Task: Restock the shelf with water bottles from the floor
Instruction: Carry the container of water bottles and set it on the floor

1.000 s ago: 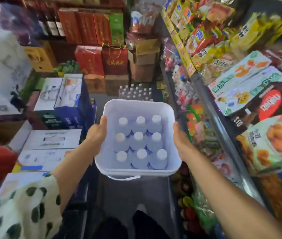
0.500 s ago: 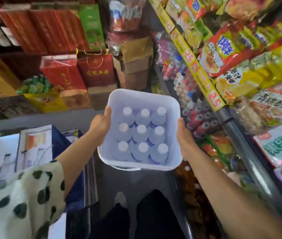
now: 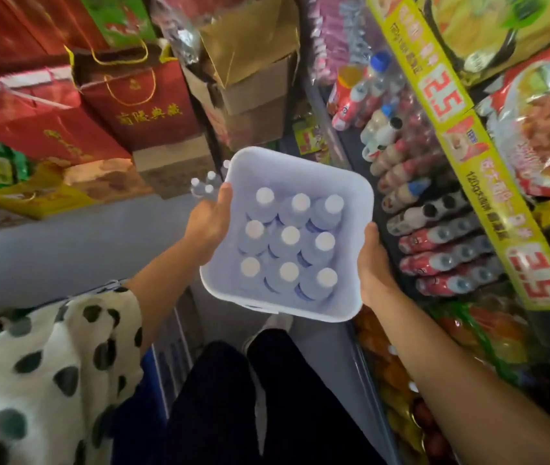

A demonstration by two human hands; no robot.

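Head view is looking down a narrow shop aisle, where the shelf (image 3: pixel 451 182) is running along the right side, its yellow price strip (image 3: pixel 468 146) carrying red figures. Under that strip, rows of small drink bottles (image 3: pixel 434 229) are lying packed side by side. Red gift bags (image 3: pixel 132 99) and brown cardboard boxes (image 3: pixel 250 78) are piling up at the far end of the aisle.

Between the hands, a white square tub (image 3: pixel 357 196) is hanging above the floor, just beside the shelf. The left hand (image 3: pixel 208 223) is gripping the tub's left wall, thumb curling over the rim. The right hand (image 3: pixel 372 263) is holding the right wall the same way, thumb lying along the rim.

Inside the tub, nine water bottles (image 3: pixel 288 236) are standing upright in three rows of three, white caps facing up. A few more white-capped bottles (image 3: pixel 204 187) are showing on the floor beyond the left hand, blurred. A spotted sleeve (image 3: pixel 48 364) is covering the left upper arm.
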